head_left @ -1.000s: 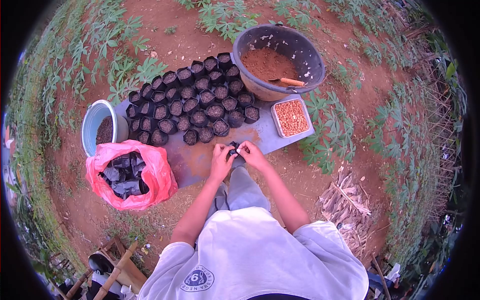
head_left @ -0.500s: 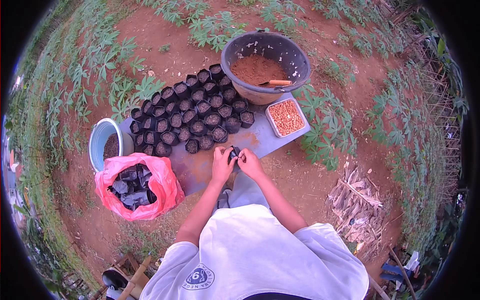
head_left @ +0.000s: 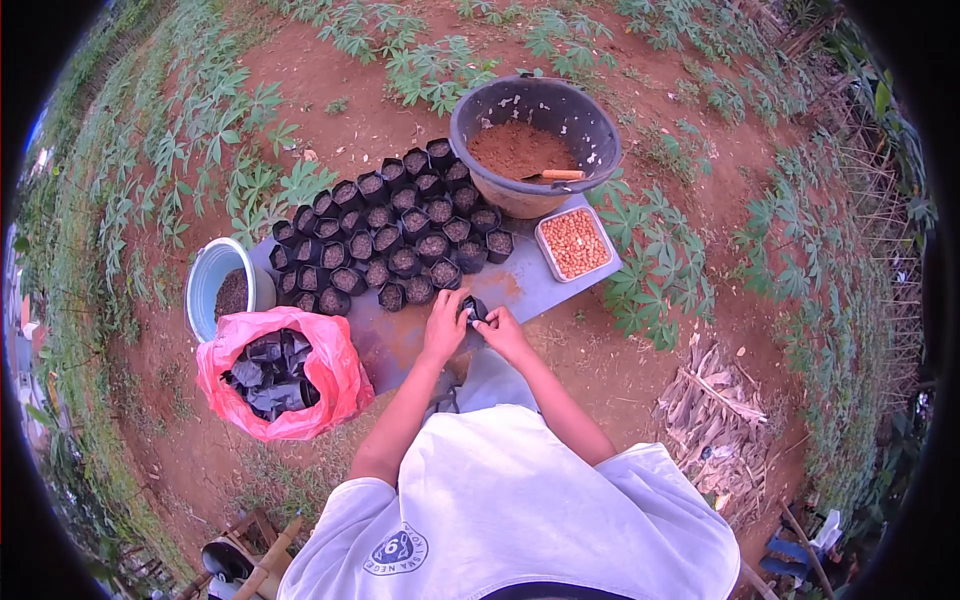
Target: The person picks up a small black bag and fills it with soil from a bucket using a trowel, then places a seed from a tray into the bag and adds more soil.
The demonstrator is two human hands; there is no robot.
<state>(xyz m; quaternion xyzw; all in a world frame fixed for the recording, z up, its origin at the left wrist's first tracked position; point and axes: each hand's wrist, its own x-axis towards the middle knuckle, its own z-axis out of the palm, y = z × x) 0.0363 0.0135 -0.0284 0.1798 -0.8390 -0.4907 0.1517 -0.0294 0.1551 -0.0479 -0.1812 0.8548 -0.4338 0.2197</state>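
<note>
A round badge (head_left: 397, 550) on the pale shirt (head_left: 560, 510) reads "9" and "SMA NEGE", while the left hand (head_left: 446, 322) and right hand (head_left: 503, 333), fingers curled nearly closed, pinch a small black bag (head_left: 477, 308) by the grey table's (head_left: 545, 292) near edge.

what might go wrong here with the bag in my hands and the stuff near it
The black bag between your left hand and right hand looks thin and might tear. Your left hand is close to the nearest filled bag, so a slip could tip it. The tub sits by the table's edge; a knock might spill it.
</note>
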